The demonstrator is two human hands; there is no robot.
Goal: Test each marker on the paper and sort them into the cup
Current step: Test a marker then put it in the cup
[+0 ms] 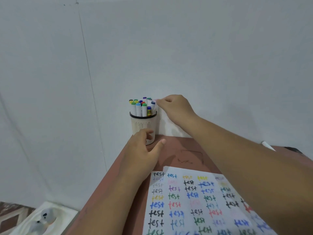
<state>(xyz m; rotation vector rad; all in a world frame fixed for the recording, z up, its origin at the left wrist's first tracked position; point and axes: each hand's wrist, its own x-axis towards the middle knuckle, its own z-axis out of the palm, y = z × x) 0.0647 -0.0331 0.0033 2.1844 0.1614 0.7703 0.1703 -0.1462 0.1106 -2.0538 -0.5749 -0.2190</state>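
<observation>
A white ribbed cup (144,122) with a black rim stands at the far left corner of the reddish table (179,150), against the wall. Several white markers with coloured caps (141,106) stand upright in it. My right hand (176,107) reaches to the cup's right rim and pinches a pale pink-capped marker (155,103) that leans into the cup. My left hand (144,150) curls around the cup's lower part, thumb out to the right. The paper (194,200), covered with the word "test" in many colours, lies near me under my right forearm.
A white wall rises right behind the cup. A white pen-like object (268,145) lies at the table's far right. Left of the table, lower down, a white cloth with a small plush toy (42,221) lies on a patterned floor.
</observation>
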